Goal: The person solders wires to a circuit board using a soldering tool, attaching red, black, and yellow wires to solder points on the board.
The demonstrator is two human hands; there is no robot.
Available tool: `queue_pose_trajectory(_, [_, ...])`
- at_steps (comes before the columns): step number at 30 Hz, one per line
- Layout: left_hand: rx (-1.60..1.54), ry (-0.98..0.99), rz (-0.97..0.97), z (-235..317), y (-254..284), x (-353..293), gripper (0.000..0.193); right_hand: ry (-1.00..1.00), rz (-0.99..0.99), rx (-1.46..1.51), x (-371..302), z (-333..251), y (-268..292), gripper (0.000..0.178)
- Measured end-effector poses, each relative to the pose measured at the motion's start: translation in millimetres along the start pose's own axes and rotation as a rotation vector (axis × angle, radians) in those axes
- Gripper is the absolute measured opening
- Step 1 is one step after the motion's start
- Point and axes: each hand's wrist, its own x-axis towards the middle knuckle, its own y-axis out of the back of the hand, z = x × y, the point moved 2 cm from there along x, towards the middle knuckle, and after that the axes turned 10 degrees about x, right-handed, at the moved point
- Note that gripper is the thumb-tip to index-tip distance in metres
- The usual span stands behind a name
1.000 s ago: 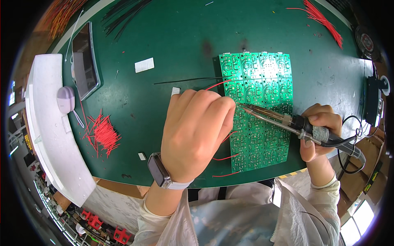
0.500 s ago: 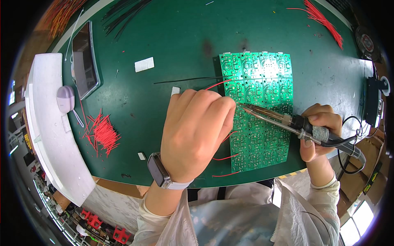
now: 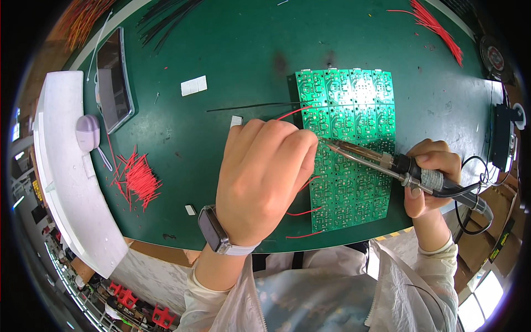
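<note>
A panel of green circuit boards (image 3: 354, 124) lies on the table in front of me. My right hand (image 3: 434, 174) grips a soldering iron (image 3: 406, 169) that has a thin metal tube alongside it. Its tip points left and meets the board's left side, right by the fingertips of my left hand (image 3: 265, 171). That hand is closed in a pinch, and its own back hides whatever lies between the fingers. Red wires (image 3: 303, 214) stick out from the panel's left edge, some passing under my left hand. A black wire (image 3: 251, 106) reaches left from the upper part.
On the green table (image 3: 232, 50) lie a pile of short red wires (image 3: 142, 181), black wires (image 3: 166, 19), a red wire bundle (image 3: 437, 30) and white pieces (image 3: 193, 86). A tablet-like device (image 3: 115, 80) and white foam (image 3: 69, 149) with a lilac case (image 3: 88, 133) flank the left.
Almost nothing differs. Both hands and the soldering iron keep their places at the panel's left side; the whole view shifts only very slightly.
</note>
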Motion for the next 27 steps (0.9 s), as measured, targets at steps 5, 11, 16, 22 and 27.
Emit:
queue_pose_trajectory(5, [-0.008,-0.007,0.012,-0.4,-0.9,0.0,0.024,0.016,0.018,0.009,-1.1,0.3,1.2,0.036])
queue_pose_trajectory(11, [0.003,-0.008,0.018,0.5,0.2,-0.4,0.023,0.046,0.07,0.068,-3.2,0.4,3.0,0.035])
queue_pose_trajectory(16, [0.016,-0.021,0.039,0.7,1.0,-0.7,0.021,0.042,0.088,0.103,-3.4,0.8,4.7,0.035])
queue_pose_trajectory(22, [0.042,0.007,-0.014,-1.1,6.8,-3.8,0.017,0.195,0.189,0.157,-3.4,6.2,5.0,0.036])
queue_pose_trajectory(27, [0.005,0.062,-0.032,-8.0,16.8,-2.4,0.014,0.214,0.259,0.139,-2.1,7.3,6.8,0.032])
